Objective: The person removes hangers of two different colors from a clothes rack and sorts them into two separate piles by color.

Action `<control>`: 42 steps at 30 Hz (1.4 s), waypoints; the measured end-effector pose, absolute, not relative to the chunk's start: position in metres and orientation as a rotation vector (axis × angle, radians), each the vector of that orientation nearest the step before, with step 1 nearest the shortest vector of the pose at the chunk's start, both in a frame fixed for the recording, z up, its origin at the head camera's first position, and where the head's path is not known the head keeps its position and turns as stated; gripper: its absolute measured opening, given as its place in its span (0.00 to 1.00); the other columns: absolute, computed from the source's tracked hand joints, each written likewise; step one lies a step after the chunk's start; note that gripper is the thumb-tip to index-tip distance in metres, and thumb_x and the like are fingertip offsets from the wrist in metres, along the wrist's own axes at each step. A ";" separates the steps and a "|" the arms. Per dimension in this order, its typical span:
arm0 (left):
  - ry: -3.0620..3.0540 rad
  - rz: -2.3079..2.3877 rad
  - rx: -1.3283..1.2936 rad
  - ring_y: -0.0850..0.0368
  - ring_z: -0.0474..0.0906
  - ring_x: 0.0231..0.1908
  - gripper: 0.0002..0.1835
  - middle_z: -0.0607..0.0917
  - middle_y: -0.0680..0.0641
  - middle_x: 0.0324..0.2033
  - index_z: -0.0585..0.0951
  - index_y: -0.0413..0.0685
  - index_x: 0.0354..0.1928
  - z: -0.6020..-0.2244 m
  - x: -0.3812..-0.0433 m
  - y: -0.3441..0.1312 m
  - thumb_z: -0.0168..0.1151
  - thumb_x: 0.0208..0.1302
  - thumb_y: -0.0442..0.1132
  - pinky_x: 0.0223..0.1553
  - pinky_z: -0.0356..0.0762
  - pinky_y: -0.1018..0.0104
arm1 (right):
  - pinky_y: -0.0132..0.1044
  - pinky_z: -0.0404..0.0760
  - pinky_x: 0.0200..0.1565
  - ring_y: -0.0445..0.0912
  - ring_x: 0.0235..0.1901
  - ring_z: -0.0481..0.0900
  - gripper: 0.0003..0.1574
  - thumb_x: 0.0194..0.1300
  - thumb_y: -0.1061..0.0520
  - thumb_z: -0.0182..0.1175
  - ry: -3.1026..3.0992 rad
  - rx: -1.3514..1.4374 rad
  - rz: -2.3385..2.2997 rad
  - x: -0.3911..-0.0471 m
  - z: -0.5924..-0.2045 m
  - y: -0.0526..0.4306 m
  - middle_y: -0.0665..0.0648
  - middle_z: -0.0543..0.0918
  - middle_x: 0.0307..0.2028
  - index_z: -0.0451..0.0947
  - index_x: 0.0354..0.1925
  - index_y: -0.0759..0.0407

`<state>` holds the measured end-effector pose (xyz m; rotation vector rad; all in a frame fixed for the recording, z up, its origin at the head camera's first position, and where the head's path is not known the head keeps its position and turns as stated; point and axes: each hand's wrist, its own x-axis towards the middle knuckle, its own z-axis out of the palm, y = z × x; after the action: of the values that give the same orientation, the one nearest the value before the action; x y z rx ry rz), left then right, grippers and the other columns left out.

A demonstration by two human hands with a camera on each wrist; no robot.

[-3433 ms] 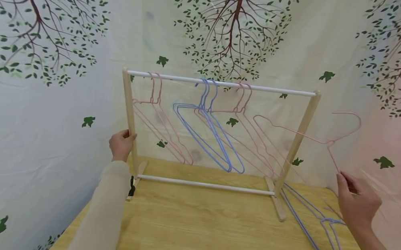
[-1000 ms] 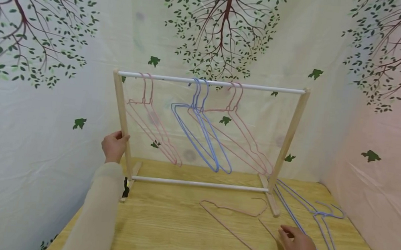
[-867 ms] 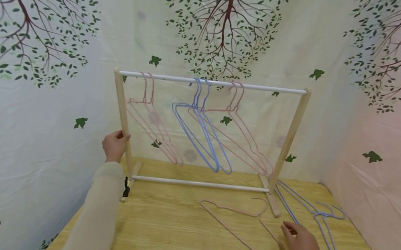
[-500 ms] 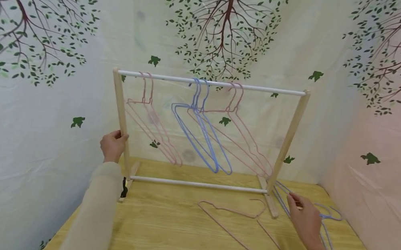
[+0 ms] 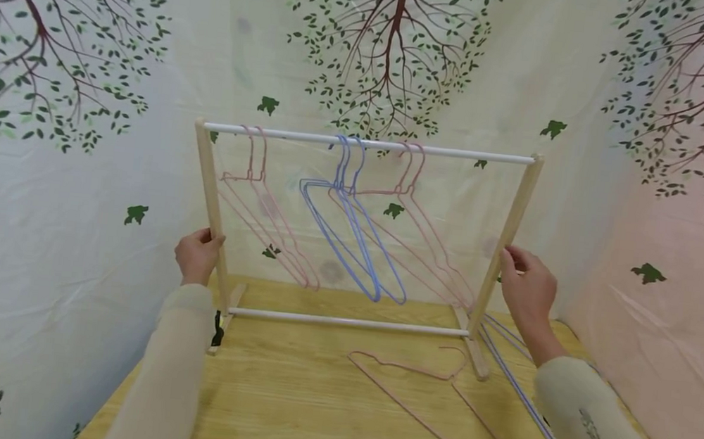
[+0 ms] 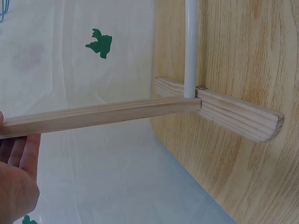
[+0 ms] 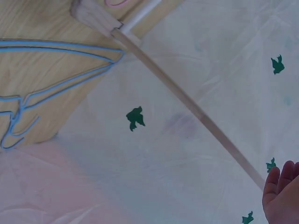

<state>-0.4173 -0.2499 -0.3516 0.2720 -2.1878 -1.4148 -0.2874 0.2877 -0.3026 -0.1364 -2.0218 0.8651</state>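
Observation:
A small wooden clothes rack [image 5: 355, 324] with white bars stands on the table. My left hand [image 5: 197, 259] grips its left post [image 5: 209, 184], fingers behind the wood, as the left wrist view also shows. Over at the right post [image 5: 520, 200], my right hand [image 5: 528, 289] holds the wood between thumb and fingers. From the top bar hang pink hangers [image 5: 290, 231] at the left, blue hangers [image 5: 364, 228] in the middle and more pink hangers [image 5: 436, 235] towards the right. One pink hanger [image 5: 401, 401] lies flat in front of the rack.
Blue hangers [image 7: 60, 45] lie on the table beside the rack's right foot, partly behind my right sleeve in the head view. A black strap [image 5: 217, 330] is at the left foot. A cloth [image 5: 657, 228] with trees and leaves surrounds the table [image 5: 284, 390].
My right hand laid a pink hanger down on the table, let go of it, then rose to the rack's right post. My left hand has stayed on the left post.

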 end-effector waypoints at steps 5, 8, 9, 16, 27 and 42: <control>-2.188 -1.382 0.279 0.41 0.80 0.50 0.17 0.85 0.36 0.49 0.83 0.36 0.55 -0.349 -0.419 -0.255 0.63 0.69 0.39 0.56 0.73 0.53 | 0.40 0.73 0.42 0.49 0.37 0.80 0.21 0.72 0.50 0.58 -2.112 -0.138 0.891 -0.308 -0.275 0.259 0.65 0.87 0.40 0.84 0.53 0.62; -2.177 -1.393 0.278 0.41 0.80 0.49 0.17 0.85 0.36 0.49 0.83 0.36 0.55 -0.348 -0.421 -0.258 0.63 0.68 0.38 0.55 0.74 0.53 | 0.47 0.74 0.44 0.55 0.41 0.82 0.22 0.72 0.49 0.57 -2.157 -0.122 0.922 -0.316 -0.264 0.239 0.65 0.86 0.42 0.83 0.54 0.62; -2.175 -1.399 0.277 0.41 0.80 0.49 0.17 0.85 0.36 0.49 0.83 0.36 0.55 -0.349 -0.422 -0.259 0.63 0.68 0.38 0.54 0.75 0.53 | 0.47 0.74 0.44 0.56 0.42 0.82 0.23 0.73 0.48 0.57 -2.174 -0.115 0.932 -0.319 -0.261 0.233 0.64 0.86 0.43 0.83 0.54 0.62; -2.182 -1.431 0.287 0.42 0.80 0.50 0.18 0.85 0.36 0.50 0.82 0.37 0.57 -0.350 -0.426 -0.260 0.63 0.69 0.38 0.53 0.76 0.53 | 0.47 0.77 0.45 0.54 0.43 0.81 0.25 0.73 0.44 0.57 -2.294 -0.083 0.974 -0.327 -0.257 0.205 0.62 0.86 0.45 0.82 0.56 0.61; -2.182 -1.445 0.259 0.42 0.79 0.50 0.17 0.85 0.35 0.50 0.83 0.35 0.55 -0.350 -0.430 -0.256 0.63 0.68 0.37 0.55 0.74 0.53 | 0.51 0.77 0.48 0.55 0.44 0.81 0.23 0.72 0.47 0.58 -2.404 -0.085 0.897 -0.332 -0.264 0.201 0.62 0.86 0.46 0.83 0.54 0.61; -2.196 -1.477 0.253 0.42 0.80 0.50 0.17 0.84 0.36 0.51 0.82 0.37 0.57 -0.353 -0.439 -0.256 0.62 0.69 0.37 0.53 0.76 0.53 | 0.51 0.78 0.48 0.56 0.43 0.83 0.18 0.71 0.50 0.60 -2.388 -0.097 0.858 -0.335 -0.270 0.201 0.61 0.87 0.43 0.86 0.48 0.61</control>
<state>-0.4389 -0.2559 -0.3527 0.2535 -2.1956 -1.4773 -0.3354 0.2008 -0.2695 -0.0970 -2.3884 0.8577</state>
